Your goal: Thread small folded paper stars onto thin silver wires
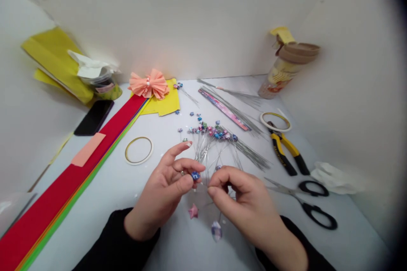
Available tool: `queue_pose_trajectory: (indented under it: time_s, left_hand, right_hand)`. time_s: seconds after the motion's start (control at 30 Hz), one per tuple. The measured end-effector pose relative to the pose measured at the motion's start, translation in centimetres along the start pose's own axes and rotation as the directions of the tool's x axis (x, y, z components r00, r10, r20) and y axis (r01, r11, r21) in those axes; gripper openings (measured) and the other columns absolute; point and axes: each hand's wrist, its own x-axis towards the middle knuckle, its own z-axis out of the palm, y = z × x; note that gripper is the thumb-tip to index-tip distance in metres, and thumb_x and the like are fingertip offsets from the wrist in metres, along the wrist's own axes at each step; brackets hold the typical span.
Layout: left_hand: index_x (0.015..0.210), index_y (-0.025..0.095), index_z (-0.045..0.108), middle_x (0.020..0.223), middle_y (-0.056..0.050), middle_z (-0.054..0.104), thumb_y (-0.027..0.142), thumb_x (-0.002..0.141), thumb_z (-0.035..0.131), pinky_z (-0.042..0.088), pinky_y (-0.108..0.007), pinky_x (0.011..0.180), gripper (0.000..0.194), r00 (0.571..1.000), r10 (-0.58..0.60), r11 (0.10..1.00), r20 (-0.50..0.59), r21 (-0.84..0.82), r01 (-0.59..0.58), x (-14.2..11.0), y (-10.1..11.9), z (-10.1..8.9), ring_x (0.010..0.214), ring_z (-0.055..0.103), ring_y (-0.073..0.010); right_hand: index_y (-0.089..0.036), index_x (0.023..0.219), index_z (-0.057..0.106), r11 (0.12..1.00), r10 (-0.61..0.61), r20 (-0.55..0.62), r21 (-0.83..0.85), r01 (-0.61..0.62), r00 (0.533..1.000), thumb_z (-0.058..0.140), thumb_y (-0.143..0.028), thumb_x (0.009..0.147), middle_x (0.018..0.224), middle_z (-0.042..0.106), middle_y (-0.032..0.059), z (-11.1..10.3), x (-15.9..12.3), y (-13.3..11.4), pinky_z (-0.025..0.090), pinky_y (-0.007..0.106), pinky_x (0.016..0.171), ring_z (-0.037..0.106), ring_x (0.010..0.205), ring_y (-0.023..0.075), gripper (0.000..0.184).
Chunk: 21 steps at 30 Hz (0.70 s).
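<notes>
My left hand (168, 182) pinches a small blue paper star (195, 175) between thumb and fingers, with the index finger raised. Close beside it on the right, my right hand (238, 194) is closed in a pinch, apparently on a thin wire that I can barely see. Below that hand is a blurred pale purple star (216, 231), with a stretch of thin wire above it. A pink paper star (193, 211) lies between my forearms. Just beyond my hands, several small coloured stars on wires (219, 133) lie in a cluster.
Pliers (286, 150), scissors (305, 197) and a tape roll (276, 121) lie at right, below a tilted cup (288, 70). Bare wires (251, 152) lie behind my right hand. Left are another tape roll (139, 150), red paper (104, 131), a phone (94, 117) and a peach bow (149, 84).
</notes>
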Motion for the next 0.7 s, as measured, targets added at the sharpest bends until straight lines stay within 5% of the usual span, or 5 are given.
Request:
queue_pose_trajectory:
  time_s: [0.17,0.33,0.7]
  left_hand:
    - [0.114,0.031,0.06,0.085,0.002,0.072,0.016,0.079,0.072,0.049,-0.016,0.065,0.04,1.0,-0.003,1.0,0.007,-0.018,0.003,0.19,-0.08,0.08,0.066,0.064,-0.0067]
    - [0.086,0.021,0.07,0.083,-0.001,0.072,0.023,0.075,0.076,0.05,-0.016,0.064,0.012,0.998,-0.007,1.0,-0.066,-0.02,0.006,0.21,-0.18,0.15,0.065,0.061,-0.0064]
    - [0.092,0.022,0.068,0.084,-0.001,0.073,0.016,0.076,0.075,0.054,-0.014,0.059,0.019,0.988,-0.113,0.986,-0.108,-0.133,0.098,0.29,-0.09,-0.03,0.068,0.065,-0.0082]
  right_hand:
    - [-0.02,0.065,0.059,1.0,-0.002,0.001,-0.012,0.002,1.0,0.056,-0.009,0.075,0.058,0.06,-0.0034,0.03,0.01,0.08,0.042,0.02,0.053,0.053,0.054,0.01,0.015]
    - [-0.021,0.073,0.062,0.999,-0.037,-0.062,0.002,0.037,0.997,0.058,-0.012,0.076,0.061,0.062,-0.0028,0.07,-0.13,0.25,0.046,0.021,0.054,0.056,0.056,0.011,0.01]
    - [-0.023,0.078,0.065,0.994,-0.106,-0.055,-0.033,0.104,0.993,0.062,-0.013,0.081,0.069,0.067,-0.003,-0.01,-0.06,0.64,0.047,0.02,0.058,0.058,0.06,0.0104,0.01]
